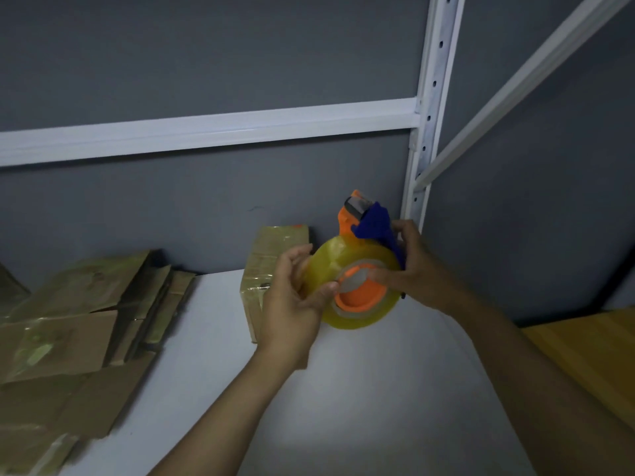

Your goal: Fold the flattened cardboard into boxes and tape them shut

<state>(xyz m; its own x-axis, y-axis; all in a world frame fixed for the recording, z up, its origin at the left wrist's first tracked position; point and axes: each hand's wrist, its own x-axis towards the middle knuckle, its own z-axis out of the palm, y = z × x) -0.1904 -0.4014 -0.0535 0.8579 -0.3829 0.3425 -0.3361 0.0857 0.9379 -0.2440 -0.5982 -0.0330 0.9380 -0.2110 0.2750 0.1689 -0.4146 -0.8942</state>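
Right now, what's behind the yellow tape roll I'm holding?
Behind the yellowish clear tape roll in its orange-and-blue dispenser, a taped brown cardboard box stands on the white shelf by the grey wall. The left hand and the roll hide the box's right side.

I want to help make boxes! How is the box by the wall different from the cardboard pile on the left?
The box is folded up and stands by the wall; the pile lies flat. The box is one piece; the pile is several sheets. Both are brown cardboard with shiny tape, on the white table.
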